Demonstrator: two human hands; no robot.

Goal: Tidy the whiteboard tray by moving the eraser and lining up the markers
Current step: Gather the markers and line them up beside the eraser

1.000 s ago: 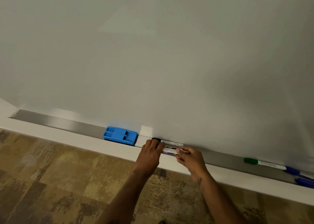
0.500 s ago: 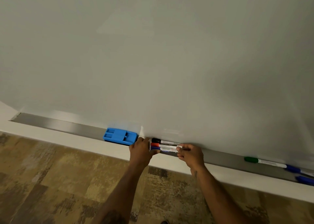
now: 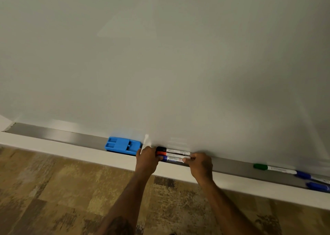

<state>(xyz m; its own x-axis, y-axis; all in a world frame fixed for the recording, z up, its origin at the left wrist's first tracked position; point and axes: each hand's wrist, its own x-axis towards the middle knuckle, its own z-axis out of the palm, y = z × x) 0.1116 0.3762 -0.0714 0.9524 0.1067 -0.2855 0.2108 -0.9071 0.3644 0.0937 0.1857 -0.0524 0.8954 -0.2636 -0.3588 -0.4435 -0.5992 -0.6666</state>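
Observation:
Three markers lie side by side in the grey tray [image 3: 53, 135]: a black-capped marker [image 3: 173, 150] at the back, a red-capped marker [image 3: 171, 153] in the middle, a blue-capped marker [image 3: 174, 158] in front. My left hand [image 3: 146, 157] presses against their cap ends. My right hand [image 3: 200, 165] pinches their tail ends. A blue eraser [image 3: 122, 145] rests in the tray just left of my left hand.
Further right in the tray lie a green-capped marker [image 3: 273, 168] and two blue markers [image 3: 311, 176] [image 3: 317, 186] at the frame edge. The whiteboard [image 3: 160, 56] rises behind the tray. Patterned carpet [image 3: 53, 190] lies below.
My left hand slid left off the marker bodies to their cap ends, uncovering the three caps. The markers now sit side by side between both hands.

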